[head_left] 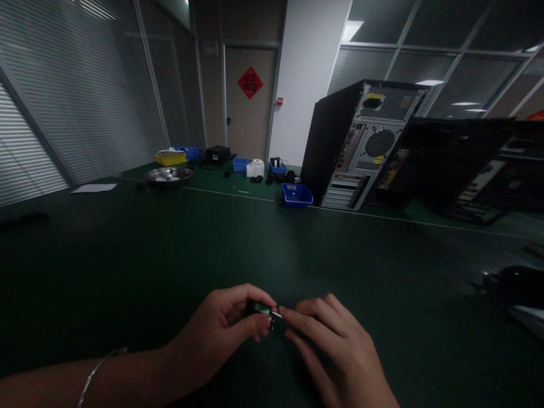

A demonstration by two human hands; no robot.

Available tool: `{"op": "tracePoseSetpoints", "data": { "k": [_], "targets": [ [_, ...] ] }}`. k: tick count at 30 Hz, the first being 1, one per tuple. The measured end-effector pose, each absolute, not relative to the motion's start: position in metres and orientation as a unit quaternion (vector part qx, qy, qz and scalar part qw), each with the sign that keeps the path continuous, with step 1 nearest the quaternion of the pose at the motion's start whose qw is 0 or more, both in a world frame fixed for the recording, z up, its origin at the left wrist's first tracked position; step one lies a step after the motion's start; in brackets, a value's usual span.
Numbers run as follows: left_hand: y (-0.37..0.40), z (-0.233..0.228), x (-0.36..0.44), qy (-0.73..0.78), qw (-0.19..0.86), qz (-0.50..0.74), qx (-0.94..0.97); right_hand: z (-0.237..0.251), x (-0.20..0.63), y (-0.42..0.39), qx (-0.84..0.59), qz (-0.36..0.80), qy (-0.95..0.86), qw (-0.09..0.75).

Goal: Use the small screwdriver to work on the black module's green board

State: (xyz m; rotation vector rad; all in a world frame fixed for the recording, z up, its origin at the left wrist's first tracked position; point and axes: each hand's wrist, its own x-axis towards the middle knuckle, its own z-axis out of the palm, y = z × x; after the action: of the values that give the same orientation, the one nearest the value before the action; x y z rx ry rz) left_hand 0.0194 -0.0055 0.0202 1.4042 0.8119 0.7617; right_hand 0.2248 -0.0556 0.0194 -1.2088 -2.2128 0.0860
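Note:
Between the thumb and fingers of my left hand (232, 317) is a small green circuit board (260, 309), partly covered by those fingers. A short, thin, silvery-white piece (276, 314) sticks out at the board's right end. My right hand (335, 340) meets this piece with its index fingertip. The right thumb lies below, a little apart from the index finger, and the other fingers are loosely bent. Whether the right fingers grip the pale piece or only touch it is too small to make out. Both hands are just above the dark green table (178, 249).
A blue bin (296, 195) stands beside a black computer tower (340, 147). Toward the back left are a metal bowl (168, 177), a yellow basket (170, 158) and a paper sheet (94, 188). A white device (255, 168) sits farther back. Dark equipment (518, 289) lies at right.

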Motion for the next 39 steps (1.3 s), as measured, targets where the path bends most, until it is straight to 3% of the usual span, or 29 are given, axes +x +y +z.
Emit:
{"op": "tracePoseSetpoints", "data": {
  "k": [15,25,32,39],
  "targets": [
    [-0.0034,0.0128,0.0208,0.316,0.723,0.353,0.502,0.0154,0.2248,-0.0556,-0.445,0.035,-0.829,0.335],
    [-0.0015,0.0128,0.0216,0.324,0.725,0.339,0.504,0.0181,0.2264,-0.0558,-0.440,0.008,-0.841,0.314],
    [-0.0007,0.0122,0.0225,0.306,0.749,0.331,0.486,0.0150,0.2263,-0.0563,-0.449,0.063,-0.830,0.323],
    [0.0015,0.0151,0.0220,0.351,0.692,0.365,0.515,0.0172,0.2241,-0.0546,-0.465,0.087,-0.811,0.345]
  ]
}}
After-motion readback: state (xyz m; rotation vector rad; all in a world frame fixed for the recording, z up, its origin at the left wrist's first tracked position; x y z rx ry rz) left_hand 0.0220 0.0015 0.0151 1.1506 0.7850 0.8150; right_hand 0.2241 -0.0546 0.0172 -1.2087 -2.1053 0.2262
